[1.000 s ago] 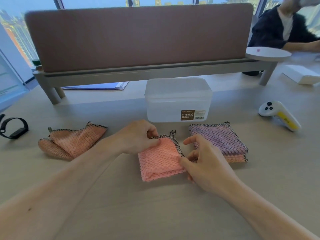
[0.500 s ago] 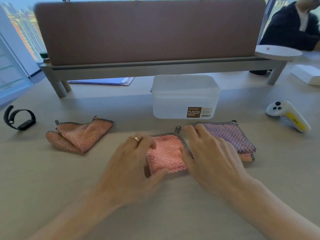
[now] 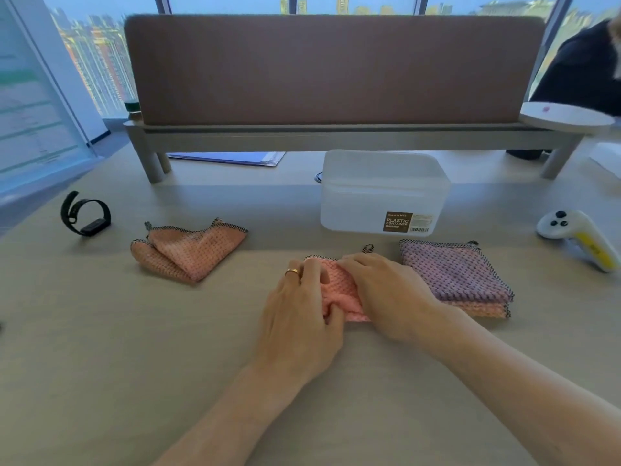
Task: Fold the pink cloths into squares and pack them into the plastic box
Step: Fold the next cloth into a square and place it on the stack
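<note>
A folded pink cloth (image 3: 339, 288) lies on the table in front of me, mostly covered by both hands. My left hand (image 3: 299, 314) grips its left side with curled fingers and the thumb tucked against the near edge. My right hand (image 3: 386, 294) wraps over its right side, fingers curved across the top. The cloth bunches up between the two hands. Behind it stands the translucent plastic box (image 3: 383, 193), lid on. A folded stack of a purple cloth on a pink one (image 3: 453, 274) lies to the right. A loosely folded pink cloth (image 3: 191, 250) lies to the left.
A black wristband (image 3: 85, 218) lies far left and a white and yellow controller (image 3: 578, 237) far right. A brown desk divider (image 3: 332, 68) on legs crosses the back, with blue papers (image 3: 232, 158) under it. Another person (image 3: 588, 72) sits beyond at the top right.
Both hands lay flat on the pink cloth half a second ago. They have since drawn closer together and curled around it, and the cloth now bunches between them.
</note>
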{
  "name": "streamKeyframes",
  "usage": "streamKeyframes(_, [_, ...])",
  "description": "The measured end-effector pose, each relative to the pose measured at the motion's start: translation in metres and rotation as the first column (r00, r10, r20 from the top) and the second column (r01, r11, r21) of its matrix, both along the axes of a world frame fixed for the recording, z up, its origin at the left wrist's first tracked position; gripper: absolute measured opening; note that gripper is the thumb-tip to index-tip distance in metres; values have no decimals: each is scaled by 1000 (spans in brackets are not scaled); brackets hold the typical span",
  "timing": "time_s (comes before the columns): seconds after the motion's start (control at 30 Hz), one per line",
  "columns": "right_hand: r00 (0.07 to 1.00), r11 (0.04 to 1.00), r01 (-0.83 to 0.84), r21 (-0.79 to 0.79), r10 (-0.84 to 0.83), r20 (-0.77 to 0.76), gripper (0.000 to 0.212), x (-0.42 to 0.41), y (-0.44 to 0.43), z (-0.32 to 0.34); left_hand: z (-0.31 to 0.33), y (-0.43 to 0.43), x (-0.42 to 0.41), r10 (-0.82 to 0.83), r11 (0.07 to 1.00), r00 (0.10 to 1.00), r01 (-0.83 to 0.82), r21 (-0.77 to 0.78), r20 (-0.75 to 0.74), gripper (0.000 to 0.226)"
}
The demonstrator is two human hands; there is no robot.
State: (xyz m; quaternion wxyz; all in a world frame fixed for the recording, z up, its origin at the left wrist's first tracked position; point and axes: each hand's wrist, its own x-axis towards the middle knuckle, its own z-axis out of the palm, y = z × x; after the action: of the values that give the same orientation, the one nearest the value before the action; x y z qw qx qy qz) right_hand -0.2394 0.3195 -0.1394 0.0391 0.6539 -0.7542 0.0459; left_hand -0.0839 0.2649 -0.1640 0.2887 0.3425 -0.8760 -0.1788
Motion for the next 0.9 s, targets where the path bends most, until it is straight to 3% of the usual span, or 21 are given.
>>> streamKeyframes(0.27, [998,1000,3,1,-3,59,77,2,5,-3,1,4,-11,56,998,998,-56,40,-4,33])
streamKeyframes(0.4, [999,1000,-6,-14,7,53,66,0,7,-6,3,0,2,-56,998,998,56,16,12,33])
streamKeyframes(0.6, [999,1000,-23,-17,24,37,68,0,8,-9,17,-5,18,-172,983,974,179,-33,150,39])
streamKeyframes(0.9, [999,999,-32,5,32,22,70,0,9,-11,28,-3,21,-188,972,943,219,-89,275,37])
